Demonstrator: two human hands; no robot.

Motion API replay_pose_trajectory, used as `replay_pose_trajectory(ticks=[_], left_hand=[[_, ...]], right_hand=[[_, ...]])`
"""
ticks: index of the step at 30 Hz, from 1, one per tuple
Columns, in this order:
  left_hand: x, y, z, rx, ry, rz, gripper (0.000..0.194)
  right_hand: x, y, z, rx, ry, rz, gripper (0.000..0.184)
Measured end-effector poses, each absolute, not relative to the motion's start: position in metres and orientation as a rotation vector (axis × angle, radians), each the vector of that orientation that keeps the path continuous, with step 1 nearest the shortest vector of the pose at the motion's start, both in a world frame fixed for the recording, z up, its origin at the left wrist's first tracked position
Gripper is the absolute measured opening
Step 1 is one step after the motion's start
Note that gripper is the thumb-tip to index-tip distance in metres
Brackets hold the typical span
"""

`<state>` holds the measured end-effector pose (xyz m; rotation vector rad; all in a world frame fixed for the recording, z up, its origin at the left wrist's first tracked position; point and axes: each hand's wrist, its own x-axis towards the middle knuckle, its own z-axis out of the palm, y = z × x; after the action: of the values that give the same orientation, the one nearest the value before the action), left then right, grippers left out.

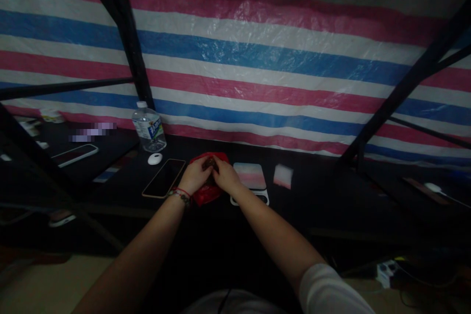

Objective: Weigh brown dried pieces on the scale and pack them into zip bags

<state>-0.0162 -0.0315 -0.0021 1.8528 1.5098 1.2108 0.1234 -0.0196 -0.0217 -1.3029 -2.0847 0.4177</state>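
Note:
Both of my hands meet over a red plastic bag (204, 193) lying on the dark table (316, 196). My left hand (195, 175), with a red string and bead bracelet at the wrist, has its fingers curled on a small dark object (210, 162) at the top of the bag. My right hand (225, 175) pinches the same dark object from the other side. What the object is stays too dark to tell. A small kitchen scale (250, 176) with a shiny platform sits just right of my right hand.
A phone (164, 177) lies face up left of the bag, with a white round item (155, 158) and a water bottle (148, 127) behind it. Another phone (74, 154) lies far left. A small pale pad (283, 175) sits right of the scale. Black frame bars and a striped tarp stand behind.

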Motion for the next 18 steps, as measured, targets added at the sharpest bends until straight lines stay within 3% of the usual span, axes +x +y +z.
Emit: replay_pose_trajectory(ticks=[6,12,18], left_hand=[[-0.0147,-0.0321,0.0005,1.861,1.501,1.262,0.046],[-0.0132,-0.0363,0.0024,1.875,1.427,1.219,0.039],[-0.0141,-0.0332,-0.0042,1.807,1.456,1.284,0.042]], right_hand=[[0.1244,-0.0211,-0.0200,-1.356,-2.038,0.439,0.066],[0.1266,-0.0221,-0.0202,-1.301,-2.103,0.400,0.054],[0.1253,-0.0211,-0.0238,-1.335,-2.052,0.415,0.062]])
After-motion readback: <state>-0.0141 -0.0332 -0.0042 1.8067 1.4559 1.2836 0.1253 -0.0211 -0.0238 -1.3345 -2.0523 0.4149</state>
